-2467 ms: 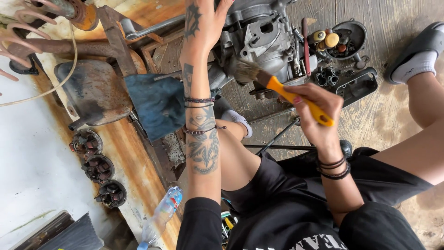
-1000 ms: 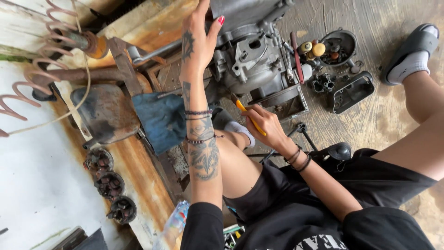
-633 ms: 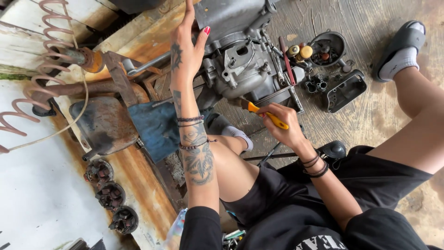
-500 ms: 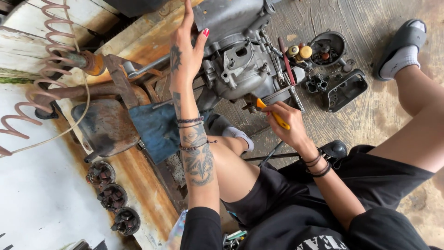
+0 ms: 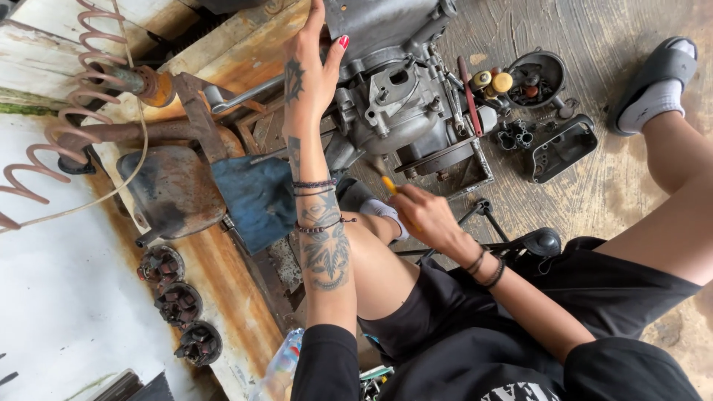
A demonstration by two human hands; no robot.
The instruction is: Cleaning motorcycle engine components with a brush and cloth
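Two hands busy: left hand (image 5: 310, 74) flat on engine block (image 5: 394, 111) (fingers released), right hand (image 5: 425, 215) clenched round orange-handled screwdriver (image 5: 389, 184) beneath it. Could slip, probably gouging the casing or nearby leg.

The engine (image 5: 401, 111) fills the middle and blocks the way ahead. The left hand (image 5: 310, 74) rests on its top edge, and the right hand (image 5: 423, 215) sits just below it. On the right, small parts (image 5: 535, 78) and a black cover (image 5: 561, 146) crowd the floor. Bare floor (image 5: 616, 193) lies beside them.
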